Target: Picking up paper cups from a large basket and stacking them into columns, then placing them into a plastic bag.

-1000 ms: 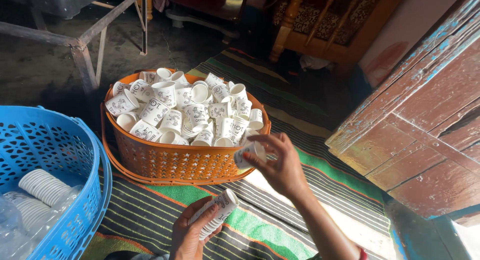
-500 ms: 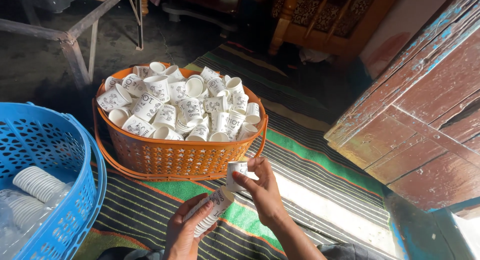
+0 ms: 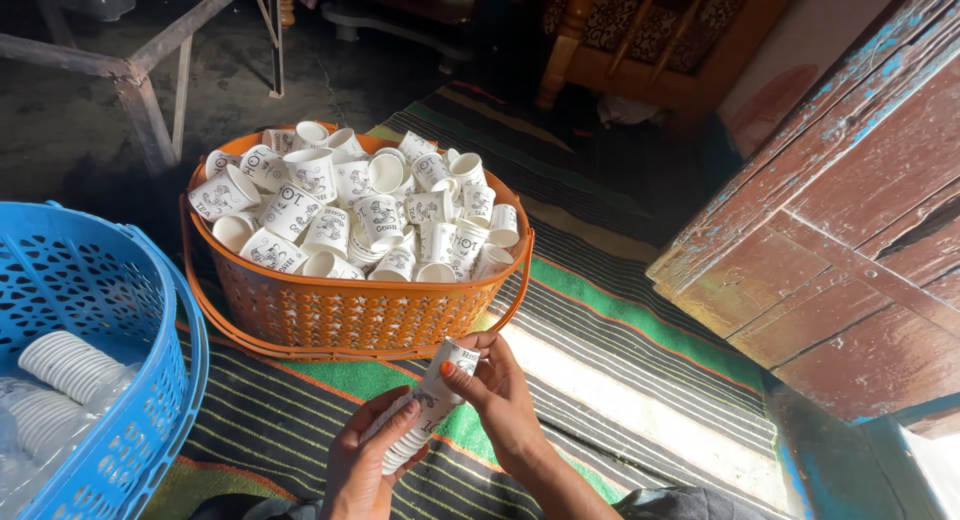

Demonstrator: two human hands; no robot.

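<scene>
Both hands are working low in the head view, above the striped mat (image 3: 620,380) and just in front of the orange basket (image 3: 350,315).

Left hand (image 3: 365,470): palm up, fingers curled round the lower half of a nested stack of paper cups (image 3: 425,410), closing on it from beneath. The stack is lying tilted, its open rims pointing down-left and its top end pointing toward the basket.

Right hand (image 3: 500,400): wrist bent inward, thumb and fingertips pinching the top cup of the stack.

Handling judgement: the cups are looking very light, thin-walled and easily crushed; a hard squeeze would probably dent a wall. Nested, they are likely stiffer as a column but may slide apart lengthwise. The best hold seems to be a loose wrap round the stack's body, with a gentle pinch at the end cup.

Loose cups (image 3: 350,215) are filling the orange basket in a heap. A blue basket (image 3: 110,310) at left is holding bagged stacks (image 3: 60,370). A weathered wooden door (image 3: 840,240) is standing at right.
</scene>
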